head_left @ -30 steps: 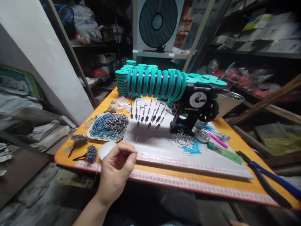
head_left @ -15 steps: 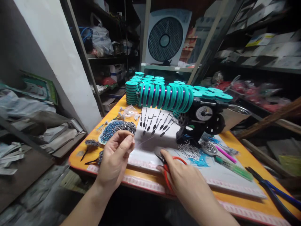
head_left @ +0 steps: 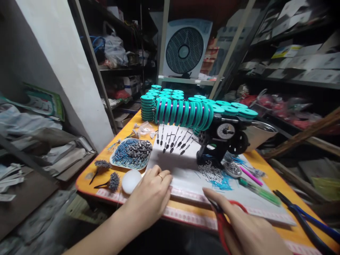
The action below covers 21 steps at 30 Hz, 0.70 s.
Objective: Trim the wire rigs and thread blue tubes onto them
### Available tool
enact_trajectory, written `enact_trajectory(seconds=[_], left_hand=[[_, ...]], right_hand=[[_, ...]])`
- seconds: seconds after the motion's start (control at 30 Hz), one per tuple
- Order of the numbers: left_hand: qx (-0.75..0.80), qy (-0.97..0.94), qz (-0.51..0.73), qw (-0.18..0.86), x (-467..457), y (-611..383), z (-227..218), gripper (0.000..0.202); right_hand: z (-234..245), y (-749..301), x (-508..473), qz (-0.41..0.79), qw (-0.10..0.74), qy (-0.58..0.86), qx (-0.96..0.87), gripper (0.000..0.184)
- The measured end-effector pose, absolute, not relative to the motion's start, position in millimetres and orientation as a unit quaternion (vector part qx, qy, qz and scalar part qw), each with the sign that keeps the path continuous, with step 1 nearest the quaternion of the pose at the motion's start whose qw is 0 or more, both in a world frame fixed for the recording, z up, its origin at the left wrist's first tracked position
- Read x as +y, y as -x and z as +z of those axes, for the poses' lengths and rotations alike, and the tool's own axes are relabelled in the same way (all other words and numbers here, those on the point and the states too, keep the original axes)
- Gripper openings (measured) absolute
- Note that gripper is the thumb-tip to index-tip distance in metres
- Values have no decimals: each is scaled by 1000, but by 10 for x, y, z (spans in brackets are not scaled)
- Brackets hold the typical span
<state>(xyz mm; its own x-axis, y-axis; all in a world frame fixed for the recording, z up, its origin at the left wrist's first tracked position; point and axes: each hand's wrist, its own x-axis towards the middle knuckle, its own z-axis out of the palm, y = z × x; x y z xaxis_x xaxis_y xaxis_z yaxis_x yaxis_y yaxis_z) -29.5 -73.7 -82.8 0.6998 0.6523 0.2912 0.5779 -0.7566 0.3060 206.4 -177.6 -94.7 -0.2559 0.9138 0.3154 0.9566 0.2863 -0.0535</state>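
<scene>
My left hand (head_left: 156, 187), a ring on one finger, rests at the front edge of the white board (head_left: 180, 177). Its fingers are curled down and pressed together; whatever they hold is hidden. Red-handled scissors (head_left: 221, 225) are in my right hand (head_left: 247, 226), low over the table's front edge, blades pointing up and left. Beside my left hand lies a round white disc (head_left: 131, 181). A tray (head_left: 113, 163) of small blue and dark grey pieces sits behind it. Past the board, teal spools (head_left: 183, 112) are lined up on a black winding machine (head_left: 212, 147), with dark weighted lines (head_left: 171, 144) dangling below.
Stacked teal spools (head_left: 147, 106) stand at the back. Two dark spiky bundles (head_left: 113, 181) lie front left. Silver beads (head_left: 211, 173), blue strips (head_left: 222, 182), a small dish (head_left: 232, 169), a pink pen (head_left: 251, 175), a green-handled tool (head_left: 261, 193) and pliers (head_left: 300, 212) occupy the right.
My left hand has dropped from its raised pinch to the board's front edge, uncovering the tray and white disc. My right hand has moved right and toward me with the scissors.
</scene>
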Motion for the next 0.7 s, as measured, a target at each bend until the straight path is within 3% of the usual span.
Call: enact_trajectory(seconds=[0.07,0.33,0.53,0.7], left_hand=[[303,-930,184,100,-811,257,-838,28],[204,-943,196,173,-970,195,-884,38],[128,-874,384,270,-962,326,-991,35],[198,-773,486,357,-985,408,-1002,32]], right_hand=[[-811,-1938,-1477,-51,151,605,-780,46],[-761,-1787,-963,-3,92,587,-805,44],[-816,-1761,-1110,-13,87,574,-814,49],[-780,-1731,-896,-35,98,582,-806,48]])
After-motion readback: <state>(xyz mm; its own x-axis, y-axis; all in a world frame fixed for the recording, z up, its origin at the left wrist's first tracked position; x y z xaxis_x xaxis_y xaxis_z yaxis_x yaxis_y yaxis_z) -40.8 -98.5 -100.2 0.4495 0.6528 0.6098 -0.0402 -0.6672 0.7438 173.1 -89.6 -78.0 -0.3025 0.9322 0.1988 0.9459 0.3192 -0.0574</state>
